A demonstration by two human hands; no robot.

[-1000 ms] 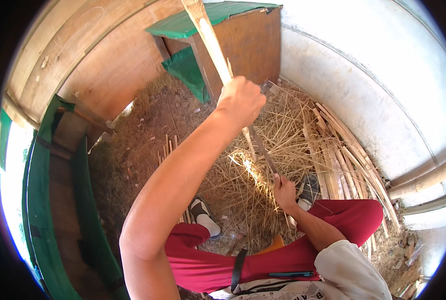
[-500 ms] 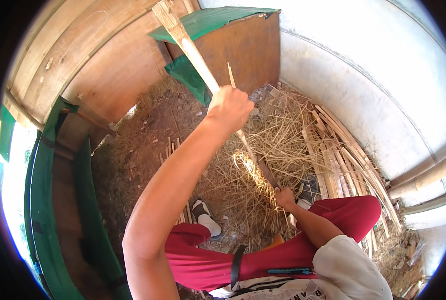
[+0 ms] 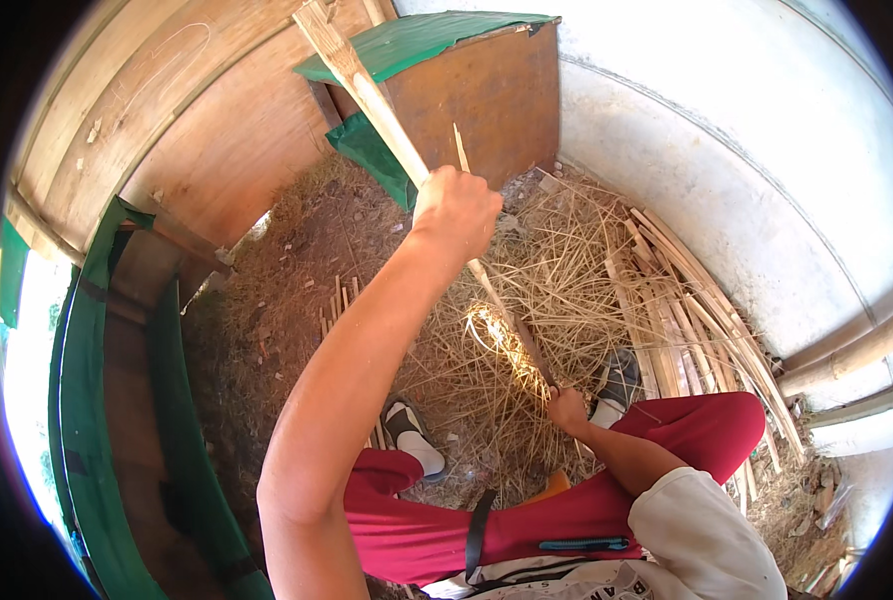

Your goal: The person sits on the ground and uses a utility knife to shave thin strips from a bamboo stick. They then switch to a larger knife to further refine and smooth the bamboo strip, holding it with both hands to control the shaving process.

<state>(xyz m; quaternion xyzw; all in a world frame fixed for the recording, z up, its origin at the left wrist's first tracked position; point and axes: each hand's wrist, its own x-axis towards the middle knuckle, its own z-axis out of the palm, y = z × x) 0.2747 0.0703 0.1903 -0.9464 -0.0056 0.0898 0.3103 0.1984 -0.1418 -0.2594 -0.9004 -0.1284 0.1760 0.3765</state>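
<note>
Pale wooden stick (image 3: pixel 367 100): in the head view, slants through the left hand (image 3: pixel 457 212), its lower end at a dark blade (image 3: pixel 533 352)
Left fingers: curled tight round the stick
Right hand (image 3: pixel 569 410): fingers closed on the blade's near end
Thin strips (image 3: pixel 567 275): heaped on the ground (image 3: pixel 277 300) below
</note>
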